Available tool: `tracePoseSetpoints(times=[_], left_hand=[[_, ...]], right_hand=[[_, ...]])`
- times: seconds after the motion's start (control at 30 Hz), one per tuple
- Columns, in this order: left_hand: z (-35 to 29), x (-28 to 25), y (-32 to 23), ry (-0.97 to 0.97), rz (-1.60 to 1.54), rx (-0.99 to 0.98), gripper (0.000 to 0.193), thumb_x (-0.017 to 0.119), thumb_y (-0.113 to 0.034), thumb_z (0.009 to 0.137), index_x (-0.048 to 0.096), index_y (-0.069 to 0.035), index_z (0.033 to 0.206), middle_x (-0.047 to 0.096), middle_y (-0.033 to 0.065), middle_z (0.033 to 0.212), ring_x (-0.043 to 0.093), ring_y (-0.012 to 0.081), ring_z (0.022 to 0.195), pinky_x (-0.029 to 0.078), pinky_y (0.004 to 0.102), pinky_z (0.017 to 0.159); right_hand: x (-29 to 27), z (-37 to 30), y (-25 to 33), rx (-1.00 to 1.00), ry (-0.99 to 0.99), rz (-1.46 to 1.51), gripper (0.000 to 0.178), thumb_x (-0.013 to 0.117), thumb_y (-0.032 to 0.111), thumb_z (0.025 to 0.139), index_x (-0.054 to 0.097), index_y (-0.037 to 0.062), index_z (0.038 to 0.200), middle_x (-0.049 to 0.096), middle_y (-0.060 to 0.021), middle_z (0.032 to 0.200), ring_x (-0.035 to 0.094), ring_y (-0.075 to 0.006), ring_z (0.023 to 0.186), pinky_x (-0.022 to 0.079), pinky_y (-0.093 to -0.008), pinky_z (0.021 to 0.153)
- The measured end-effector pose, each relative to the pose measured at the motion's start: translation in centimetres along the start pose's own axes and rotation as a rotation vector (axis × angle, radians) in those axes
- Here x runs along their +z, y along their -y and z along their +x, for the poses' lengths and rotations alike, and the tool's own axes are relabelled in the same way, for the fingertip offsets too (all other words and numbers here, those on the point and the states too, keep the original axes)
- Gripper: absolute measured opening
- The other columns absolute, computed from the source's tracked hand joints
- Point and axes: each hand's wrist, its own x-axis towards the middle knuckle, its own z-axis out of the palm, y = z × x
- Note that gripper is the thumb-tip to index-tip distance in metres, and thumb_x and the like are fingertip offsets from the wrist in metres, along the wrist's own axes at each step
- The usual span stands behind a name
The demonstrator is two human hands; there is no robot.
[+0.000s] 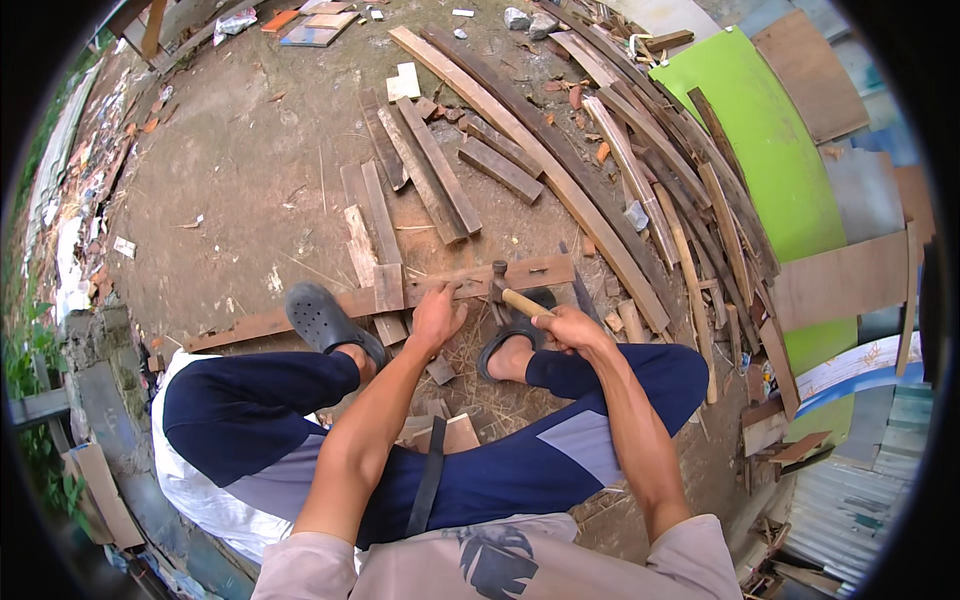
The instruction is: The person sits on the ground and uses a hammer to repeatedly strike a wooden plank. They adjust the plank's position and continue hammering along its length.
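A long reddish-brown wooden plank (345, 304) lies crosswise in front of me, with a short wooden block (389, 288) across it. My left hand (437, 315) rests at the plank's near edge, just right of the block. Its fingers are curled together, and whatever they may pinch is too small to make out. My right hand (570, 328) is wrapped round the light wooden handle of a hammer (520, 301). The hammer's dark metal head is over the plank, to the right of my left hand; whether it touches the wood I cannot tell.
Dark clogs (330, 322) are on my feet, close to the plank. Loose wooden strips (432, 170) lie on the dirt ground beyond it. Longer boards (540, 140) are heaped to the right, beside a green panel (770, 150). A block wall (105, 380) stands at the left.
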Motion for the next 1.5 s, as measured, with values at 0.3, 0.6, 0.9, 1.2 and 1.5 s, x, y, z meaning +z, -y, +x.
tracePoseSetpoints(times=[0.3,0.6,0.9,1.2,1.5], left_hand=[[4.3,2.4,-0.1,0.127,0.281,0.106,0.046,0.064,-0.024,0.085,0.061,-0.02,0.131,0.05,0.0179,0.133,0.049,0.0357,0.124,0.042,0.0501,0.101],[6.6,3.1,0.1,0.087,0.274,0.143,0.032,0.061,-0.026,0.089,0.064,-0.017,0.12,0.053,0.0156,0.128,0.05,0.0335,0.122,0.039,0.0512,0.1],[6.1,2.2,3.3,0.208,0.144,0.068,0.071,0.066,-0.037,0.087,0.04,0.0,0.141,0.044,0.0242,0.143,0.039,0.0383,0.136,0.031,0.0519,0.112],[3.2,1.2,5.9,0.37,0.553,-0.032,0.109,0.07,-0.044,0.083,0.002,-0.004,0.158,0.003,0.0235,0.164,0.003,0.0366,0.153,0.005,0.046,0.123],[4.5,2.0,7.7,0.484,0.458,-0.013,0.123,0.079,-0.039,0.075,-0.006,0.0,0.156,-0.006,0.0301,0.161,-0.006,0.0464,0.15,0.003,0.0514,0.122]], right_hand=[[0.2,-0.2,2.0,-0.004,-0.1,0.201,0.034,0.057,0.032,0.097,0.056,-0.0007,0.087,0.049,-0.0027,0.063,0.041,-0.0105,0.044,0.03,-0.03,0.039],[3.4,3.8,0.1,0.172,0.193,0.928,0.021,0.054,0.02,0.093,0.05,0.0049,0.107,0.059,-0.0087,0.078,0.056,-0.0157,0.059,0.05,-0.0293,0.048],[5.6,4.9,-1.4,0.117,-0.052,0.918,0.038,0.05,0.039,0.099,0.052,0.0047,0.116,0.057,-0.0077,0.073,0.05,-0.0125,0.049,0.043,-0.0268,0.041],[3.2,4.2,3.3,-0.13,-0.321,0.148,0.048,0.062,0.021,0.096,0.038,0.0021,0.134,0.062,-0.0082,0.08,0.06,-0.0154,0.051,0.047,-0.03,0.04],[0.2,7.2,3.2,-0.217,-0.347,-0.089,0.054,0.055,0.032,0.099,0.042,0.0225,0.151,0.058,-0.0068,0.065,0.053,-0.015,0.041,0.046,-0.0329,0.04]])
